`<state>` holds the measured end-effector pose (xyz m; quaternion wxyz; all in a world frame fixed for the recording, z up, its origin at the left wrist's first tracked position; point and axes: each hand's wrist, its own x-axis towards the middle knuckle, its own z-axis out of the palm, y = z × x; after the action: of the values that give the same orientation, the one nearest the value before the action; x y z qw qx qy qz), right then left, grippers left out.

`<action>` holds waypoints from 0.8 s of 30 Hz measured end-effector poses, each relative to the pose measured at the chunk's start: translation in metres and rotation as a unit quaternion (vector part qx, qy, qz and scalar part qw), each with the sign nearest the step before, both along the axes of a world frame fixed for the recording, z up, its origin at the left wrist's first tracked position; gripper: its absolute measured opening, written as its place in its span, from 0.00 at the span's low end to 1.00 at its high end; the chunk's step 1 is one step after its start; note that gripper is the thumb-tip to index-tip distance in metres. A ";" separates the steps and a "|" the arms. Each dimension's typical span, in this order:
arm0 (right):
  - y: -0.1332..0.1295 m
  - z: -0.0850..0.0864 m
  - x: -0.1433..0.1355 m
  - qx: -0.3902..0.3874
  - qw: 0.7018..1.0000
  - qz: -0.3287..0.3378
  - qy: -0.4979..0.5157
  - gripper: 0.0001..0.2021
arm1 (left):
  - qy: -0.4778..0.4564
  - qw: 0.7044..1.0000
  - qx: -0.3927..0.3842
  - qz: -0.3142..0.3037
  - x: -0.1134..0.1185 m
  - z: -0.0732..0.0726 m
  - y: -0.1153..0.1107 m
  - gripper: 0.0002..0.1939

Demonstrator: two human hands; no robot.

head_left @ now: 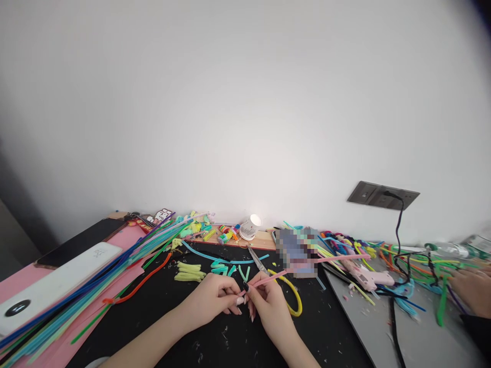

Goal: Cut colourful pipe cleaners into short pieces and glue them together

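A long pink pipe cleaner (333,258) runs from my fingertips up to the right. My left hand (209,301) pinches its near end. Close beside it, my right hand (270,304) grips the same pipe cleaner between thumb and fingers, the two hands nearly touching. Just beyond them lie scissors (258,259), blades pointing away, their lower part hidden by my right hand. A thick yellow loop (297,296) curves around that hand's right side. Short cut pipe cleaner pieces in pale yellow (189,272) and turquoise (222,268) lie past my left hand.
Long pipe cleaners (126,276) and a white device (57,286) lie at left. A paper cup (250,227) stands by the wall. To the right are a pixelated phone (297,253), a pink glue gun (366,273), a black cord (399,225) and another person's hand (473,289).
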<state>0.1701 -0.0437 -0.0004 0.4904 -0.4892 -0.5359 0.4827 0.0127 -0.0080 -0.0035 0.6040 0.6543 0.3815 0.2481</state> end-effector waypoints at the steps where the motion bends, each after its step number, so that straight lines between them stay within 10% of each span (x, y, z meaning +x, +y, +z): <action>1: 0.000 0.000 0.000 0.000 1.000 0.001 -0.001 0.15 | 0.002 1.000 0.001 -0.003 0.000 0.000 0.000 0.12; 17: 0.003 0.001 0.004 0.013 0.998 -0.054 0.042 0.15 | -0.021 0.995 0.101 0.009 -0.002 0.005 0.000 0.13; 24: -0.001 0.007 0.005 0.030 0.995 -0.096 0.012 0.13 | -0.115 0.990 -0.020 0.079 -0.003 0.010 0.002 0.16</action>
<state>0.1748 -0.0448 0.0070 0.5549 -0.5177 -0.4951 0.4230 0.0099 -0.0060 0.0063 0.6351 0.5770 0.3652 0.3611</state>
